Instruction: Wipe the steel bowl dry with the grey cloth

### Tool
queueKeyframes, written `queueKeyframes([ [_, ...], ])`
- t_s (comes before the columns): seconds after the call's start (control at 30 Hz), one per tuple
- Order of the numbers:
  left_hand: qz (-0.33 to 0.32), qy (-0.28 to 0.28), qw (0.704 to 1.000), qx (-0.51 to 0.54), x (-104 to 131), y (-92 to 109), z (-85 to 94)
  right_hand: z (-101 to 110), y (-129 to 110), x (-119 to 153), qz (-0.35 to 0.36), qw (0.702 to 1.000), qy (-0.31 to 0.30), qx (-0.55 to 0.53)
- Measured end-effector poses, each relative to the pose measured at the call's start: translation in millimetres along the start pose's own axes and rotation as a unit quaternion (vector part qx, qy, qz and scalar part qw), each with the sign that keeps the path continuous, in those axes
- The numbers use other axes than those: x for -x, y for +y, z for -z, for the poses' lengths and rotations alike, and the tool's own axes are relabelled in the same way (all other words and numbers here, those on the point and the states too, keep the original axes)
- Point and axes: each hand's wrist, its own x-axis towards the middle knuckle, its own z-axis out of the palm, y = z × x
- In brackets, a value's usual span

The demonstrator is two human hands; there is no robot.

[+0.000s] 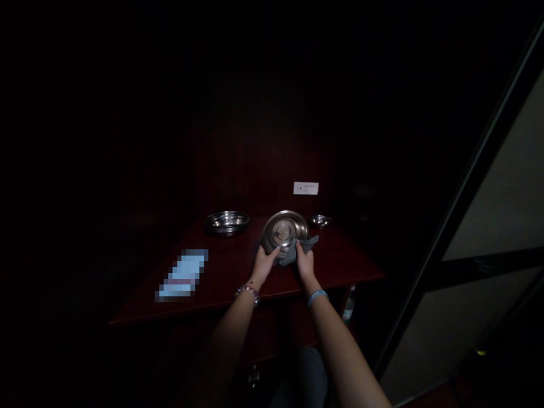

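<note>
A round, shiny metal plate [285,228] is held tilted above the dark red table, its broad face turned toward me. My left hand [264,263] grips its lower left rim, the thumb lying on the front. My right hand [304,262] is closed on a grey cloth [289,254], pressing it against the plate's lower right part. Fingers of both hands are partly hidden behind the plate and cloth. To the left sit stacked metal plates [227,221]; a small metal bowl [321,221] stands to the right, just behind the held plate.
The dark red table [221,272] has a pixelated blue-white rectangle [182,276] at its left front. A white socket panel [306,188] is on the back wall. Below the table's right end stands a bottle [349,306]. A pale framed panel [493,198] rises at the right.
</note>
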Motion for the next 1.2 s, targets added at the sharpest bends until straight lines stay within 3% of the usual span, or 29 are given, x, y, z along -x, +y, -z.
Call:
queueKeyframes([
  [0.87,0.014,0.032,0.999,-0.003,-1.8,1.5,0.8,1.6,-2.6,1.1,0.015,0.996,-0.003,0.089],
  [1.2,0.016,0.015,1.0,-0.006,-4.2,-0.4,-0.6,2.4,-7.8,4.2,0.013,0.996,0.041,0.083],
])
